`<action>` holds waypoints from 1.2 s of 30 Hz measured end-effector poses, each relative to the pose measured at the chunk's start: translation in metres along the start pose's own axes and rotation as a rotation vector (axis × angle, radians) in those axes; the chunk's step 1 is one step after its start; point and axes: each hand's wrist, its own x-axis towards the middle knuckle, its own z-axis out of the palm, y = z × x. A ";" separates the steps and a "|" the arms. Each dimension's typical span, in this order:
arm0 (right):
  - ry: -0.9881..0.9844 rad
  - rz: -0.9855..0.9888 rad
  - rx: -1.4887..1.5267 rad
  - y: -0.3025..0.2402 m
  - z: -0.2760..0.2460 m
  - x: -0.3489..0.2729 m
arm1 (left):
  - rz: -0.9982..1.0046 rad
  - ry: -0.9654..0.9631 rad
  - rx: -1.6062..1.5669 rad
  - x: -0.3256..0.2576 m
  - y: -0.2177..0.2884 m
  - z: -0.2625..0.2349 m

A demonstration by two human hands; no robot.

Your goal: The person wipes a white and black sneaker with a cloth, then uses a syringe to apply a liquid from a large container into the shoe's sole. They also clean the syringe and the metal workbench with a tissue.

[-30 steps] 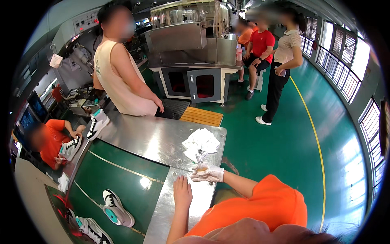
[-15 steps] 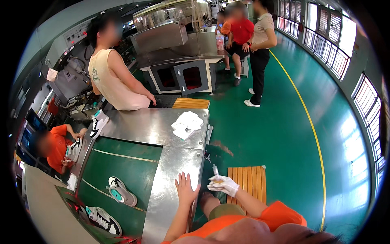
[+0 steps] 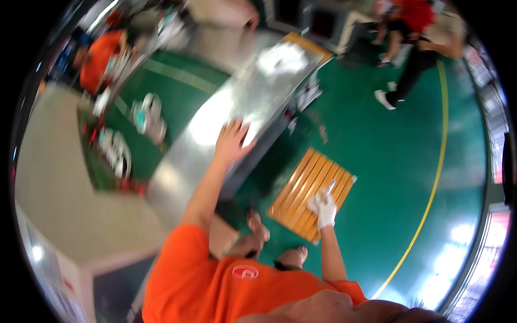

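My bare left hand (image 3: 232, 141) lies flat with fingers spread on the edge of a shiny metal table (image 3: 215, 116). My right hand (image 3: 324, 209), in a white glove, is closed around a thin white stick-like tool (image 3: 329, 188). It hangs over a slatted wooden floor platform (image 3: 301, 185) beside the table. The picture is blurred and tilted, so what kind of tool it is stays unclear. My orange shirt fills the lower edge.
White cloths (image 3: 283, 56) lie at the table's far end. Sneakers (image 3: 148, 113) sit on a green belt (image 3: 172, 81) left of the table. A person in orange (image 3: 99, 54) works beyond it. Other people (image 3: 420, 48) stand on the green floor near a yellow line (image 3: 431, 199).
The view has swung and tilted sharply. My gloved right hand has moved off the table to over the wooden platform. My left hand stays pressed on the table edge.
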 end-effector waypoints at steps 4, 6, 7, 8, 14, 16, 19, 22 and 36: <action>-0.086 -0.160 -0.093 0.020 -0.036 0.028 | -0.042 0.249 0.154 -0.039 0.057 -0.023; -0.109 -0.248 -0.253 0.036 -0.056 0.044 | -0.047 0.266 0.276 -0.094 0.099 -0.017; -0.077 -0.265 -0.269 0.044 -0.063 0.050 | -0.030 0.167 0.214 -0.126 0.112 -0.006; -0.045 -0.284 -0.285 0.054 -0.071 0.057 | -0.014 0.070 0.154 -0.164 0.120 0.009; -0.087 -0.531 -0.546 0.102 -0.101 0.098 | -0.811 -0.578 -0.170 -0.367 0.086 0.127; -0.045 -0.556 -0.537 0.117 -0.109 0.107 | -0.891 -0.721 -0.148 -0.422 0.039 0.175; 0.117 -0.738 -0.722 0.121 -0.105 0.108 | -0.877 -0.798 -0.116 -0.440 0.001 0.211; 0.105 -0.718 -0.629 0.101 -0.092 0.089 | -1.020 -0.690 -0.140 -0.482 -0.067 0.258; 0.231 -0.529 -0.516 0.097 -0.076 0.085 | -1.168 -0.520 0.183 -0.499 -0.259 0.411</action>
